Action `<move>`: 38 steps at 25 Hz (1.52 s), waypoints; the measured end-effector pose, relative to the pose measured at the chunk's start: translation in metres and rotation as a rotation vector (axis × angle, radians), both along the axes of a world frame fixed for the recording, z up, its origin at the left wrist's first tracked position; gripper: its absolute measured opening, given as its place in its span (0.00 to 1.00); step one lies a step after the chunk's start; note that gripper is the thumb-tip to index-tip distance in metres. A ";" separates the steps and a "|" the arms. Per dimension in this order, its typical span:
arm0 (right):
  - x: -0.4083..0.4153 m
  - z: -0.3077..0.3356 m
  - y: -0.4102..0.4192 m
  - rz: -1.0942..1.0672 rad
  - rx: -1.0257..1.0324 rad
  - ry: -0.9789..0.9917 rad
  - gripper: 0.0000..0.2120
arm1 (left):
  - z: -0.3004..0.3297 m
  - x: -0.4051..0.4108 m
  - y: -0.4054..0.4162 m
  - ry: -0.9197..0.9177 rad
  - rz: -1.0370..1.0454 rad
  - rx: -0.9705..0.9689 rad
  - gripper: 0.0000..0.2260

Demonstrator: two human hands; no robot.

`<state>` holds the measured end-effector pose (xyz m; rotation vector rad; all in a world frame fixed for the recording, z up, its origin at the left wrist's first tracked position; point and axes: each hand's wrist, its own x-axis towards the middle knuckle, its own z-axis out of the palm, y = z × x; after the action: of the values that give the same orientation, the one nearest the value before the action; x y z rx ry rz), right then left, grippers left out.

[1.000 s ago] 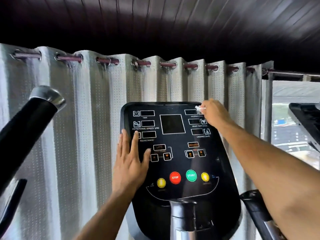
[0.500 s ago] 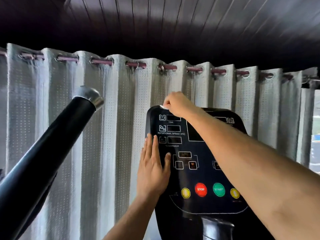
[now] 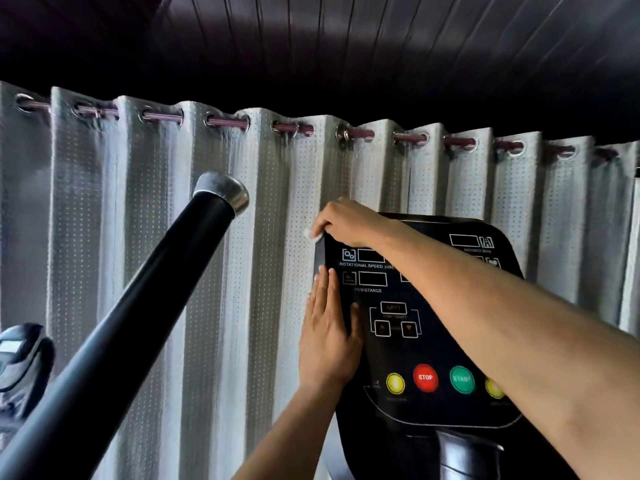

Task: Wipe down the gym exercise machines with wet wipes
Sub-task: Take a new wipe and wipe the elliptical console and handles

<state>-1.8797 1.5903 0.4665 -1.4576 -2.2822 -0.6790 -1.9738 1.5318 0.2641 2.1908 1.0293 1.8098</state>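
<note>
The landmark is the console (image 3: 415, 323), a broad, glossy black panel with rounded corners, standing in front of a pale curtain (image 3: 263, 271) of dotted, woven cloth hung in soft pleats from metal eyelets on a purple rod (image 3: 356, 134). To the console's left a thick black handlebar (image 3: 138, 306) rises on a slant, matte along its length and capped in dull, domed metal.

The left hand (image 3: 329, 341) lies flat on the console's left edge, fingers straight and together, thumb spread onto the panel face, holding nothing; it seems to brace the panel. The right hand (image 3: 346, 221) sits at the console's upper left corner, fingers curled and pinching the wet wipe (image 3: 313, 234), of which only a small crumpled white scrap shows, pressed at the corner's edge.

The likeliest trouble is the buttons. The round, domed ones along the console's lower part, the red STOP button (image 3: 425, 377), the green START button (image 3: 461, 379) and a yellow button (image 3: 395, 383), look raised and pressable, so a firm sweep of the wipe or the crossing forearm could trigger one. The smooth face may streak if the wipe is too wet, and moisture could creep into the seams around the display windows. A wad this small could also slip from the fingers at the rounded corner.
</note>
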 end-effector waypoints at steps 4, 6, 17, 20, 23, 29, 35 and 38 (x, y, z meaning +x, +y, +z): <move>-0.006 -0.013 -0.009 0.018 -0.029 -0.108 0.16 | -0.006 -0.002 -0.010 -0.014 0.006 -0.040 0.34; -0.005 -0.013 -0.009 -0.003 0.013 -0.104 0.16 | -0.022 -0.004 -0.018 0.039 0.005 -0.041 0.33; 0.025 -0.050 -0.036 0.172 0.121 -0.194 0.29 | -0.057 -0.009 -0.038 -0.141 -0.100 -0.126 0.27; 0.032 -0.071 -0.043 0.212 0.162 -0.266 0.25 | -0.057 -0.010 -0.044 -0.166 -0.102 -0.145 0.28; 0.028 -0.067 -0.035 0.124 0.224 -0.208 0.28 | -0.059 -0.009 -0.042 -0.167 -0.112 -0.130 0.27; 0.004 -0.043 -0.013 0.037 0.180 -0.217 0.22 | -0.058 -0.010 -0.039 -0.211 -0.126 -0.117 0.26; 0.009 -0.086 -0.049 0.276 -0.011 -0.405 0.19 | -0.059 -0.012 -0.048 -0.339 -0.071 -0.119 0.28; 0.016 -0.084 -0.051 0.290 0.018 -0.460 0.22 | -0.060 -0.012 -0.049 -0.348 -0.088 -0.118 0.27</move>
<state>-1.8642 1.5392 0.3826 -1.0022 -2.7433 -1.0206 -1.9863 1.4829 0.2043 1.7427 0.9212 1.9428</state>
